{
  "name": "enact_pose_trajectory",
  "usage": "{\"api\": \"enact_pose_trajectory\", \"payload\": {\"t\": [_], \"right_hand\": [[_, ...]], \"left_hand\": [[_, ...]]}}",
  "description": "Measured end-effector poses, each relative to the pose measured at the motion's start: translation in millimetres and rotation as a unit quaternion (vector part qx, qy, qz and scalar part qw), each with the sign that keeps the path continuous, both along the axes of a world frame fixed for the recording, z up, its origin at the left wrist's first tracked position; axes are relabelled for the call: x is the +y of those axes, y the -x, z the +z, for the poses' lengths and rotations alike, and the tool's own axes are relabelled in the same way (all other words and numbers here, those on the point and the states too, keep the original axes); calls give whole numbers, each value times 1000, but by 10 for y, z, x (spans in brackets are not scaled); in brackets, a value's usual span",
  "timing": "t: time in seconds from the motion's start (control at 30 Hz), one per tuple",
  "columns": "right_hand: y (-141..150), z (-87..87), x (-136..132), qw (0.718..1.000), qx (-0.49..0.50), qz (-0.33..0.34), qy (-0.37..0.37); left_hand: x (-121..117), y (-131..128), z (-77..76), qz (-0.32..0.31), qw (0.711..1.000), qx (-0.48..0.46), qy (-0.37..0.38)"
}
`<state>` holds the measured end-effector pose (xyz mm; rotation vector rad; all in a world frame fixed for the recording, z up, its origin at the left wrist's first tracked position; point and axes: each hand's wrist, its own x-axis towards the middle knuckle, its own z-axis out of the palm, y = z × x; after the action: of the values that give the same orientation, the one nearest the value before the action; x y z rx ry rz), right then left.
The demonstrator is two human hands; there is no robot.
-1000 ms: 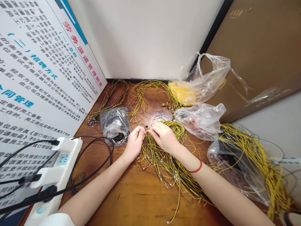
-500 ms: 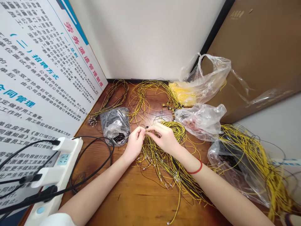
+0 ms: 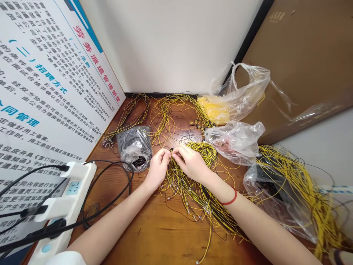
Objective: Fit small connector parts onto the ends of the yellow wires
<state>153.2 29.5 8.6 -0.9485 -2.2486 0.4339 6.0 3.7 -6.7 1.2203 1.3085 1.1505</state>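
My left hand (image 3: 160, 163) is closed in a pinch on a small black part (image 3: 171, 149), whose kind I cannot make out. Close against it, my right hand (image 3: 191, 162) pinches with thumb and forefinger at the same part or a thin wire beside it; the fingers hide which. Beneath both hands spreads a large bundle of yellow and black wires (image 3: 207, 151), looped at the back, with small white connectors (image 3: 206, 209) at many near ends. To the left of my left hand stands a clear plastic bag (image 3: 135, 147) with black pieces in it.
A white power strip (image 3: 78, 184) with black cables stands at the left. More yellow and black wires (image 3: 165, 114) lie at the back. Plastic bags (image 3: 234, 141) and another wire bundle (image 3: 309, 187) line the right side, by a brown panel (image 3: 303, 55).
My right hand's fingers shift slightly around the small black part, reaching over it and drawing back a little. My left hand keeps its place and pinch.
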Motion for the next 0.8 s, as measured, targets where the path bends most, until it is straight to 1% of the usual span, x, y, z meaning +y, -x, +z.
{"api": "enact_pose_trajectory", "payload": {"t": [0.23,0.47,0.8], "right_hand": [[-17,-20,39,998,37,-41,-1],[-16,-12,54,998,27,-53,-7],[10,-45,60,998,27,-58,-16]], "left_hand": [[-14,2,-3,11,1000,3,-4],[-24,-10,52,10,1000,6,-11],[-21,-5,62,-4,1000,-11,2]]}}
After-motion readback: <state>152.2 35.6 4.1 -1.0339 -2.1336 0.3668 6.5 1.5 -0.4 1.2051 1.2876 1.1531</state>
